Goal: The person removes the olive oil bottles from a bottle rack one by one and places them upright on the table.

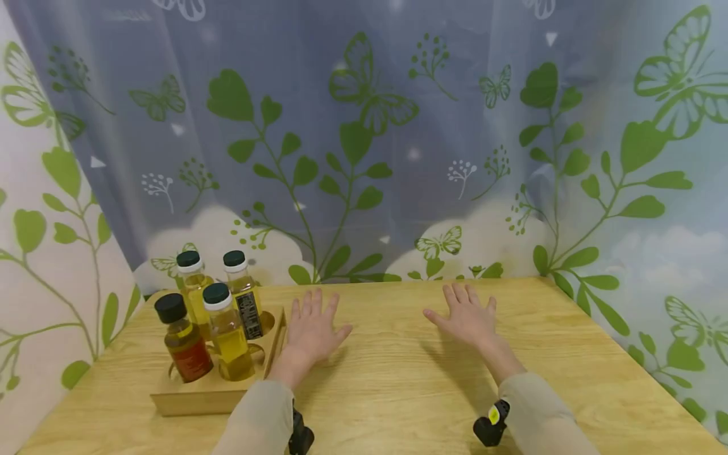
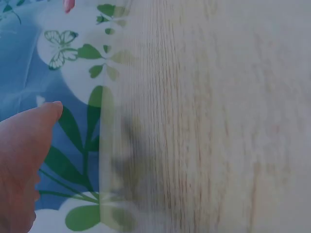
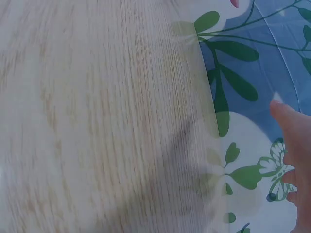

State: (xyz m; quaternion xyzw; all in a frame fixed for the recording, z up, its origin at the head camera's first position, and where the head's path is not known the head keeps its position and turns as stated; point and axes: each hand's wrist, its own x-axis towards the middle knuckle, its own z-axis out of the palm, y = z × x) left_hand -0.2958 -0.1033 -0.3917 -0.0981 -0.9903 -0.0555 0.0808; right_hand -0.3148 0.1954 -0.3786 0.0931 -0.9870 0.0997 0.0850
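While the left hand [image 1: 313, 332] is spread beside the tray [image 1: 196, 403] (four bottles [image 1: 233, 347] stand in it), the right hand [image 1: 467, 319], also spread, is above the table [image 1: 387, 385]

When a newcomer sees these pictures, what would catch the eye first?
Probably the printed backdrop, with its green butterflies and leaves, behind the table. Next, four bottles in a tan holder at the table's left. The left hand beside that holder and the right hand farther right also stand out, fingers spread.
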